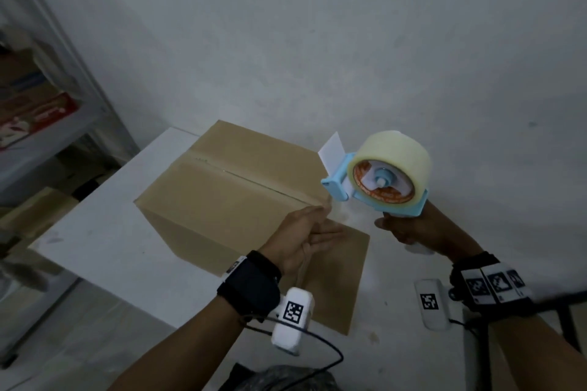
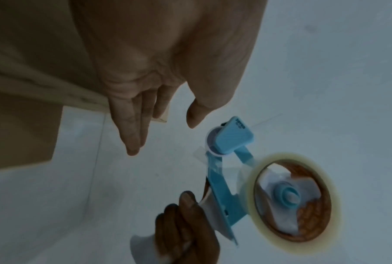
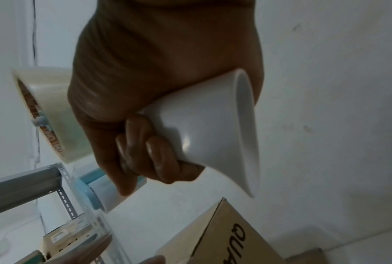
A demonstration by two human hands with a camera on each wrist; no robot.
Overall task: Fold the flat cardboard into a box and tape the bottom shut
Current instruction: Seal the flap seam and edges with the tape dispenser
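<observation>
A brown cardboard box stands on the white table, its upper flaps folded shut along a middle seam. My left hand lies at the box's near right corner with fingers straight and thumb apart. To the right of the box, in the air, my right hand grips the white handle of a blue tape dispenser that carries a clear tape roll. A thin clear tape strip runs from the dispenser's roller down toward my left fingers.
A grey metal shelf with boxes stands at the left. A plain wall rises just behind the table. A black cable hangs from my left wrist, above a dark bag on the floor.
</observation>
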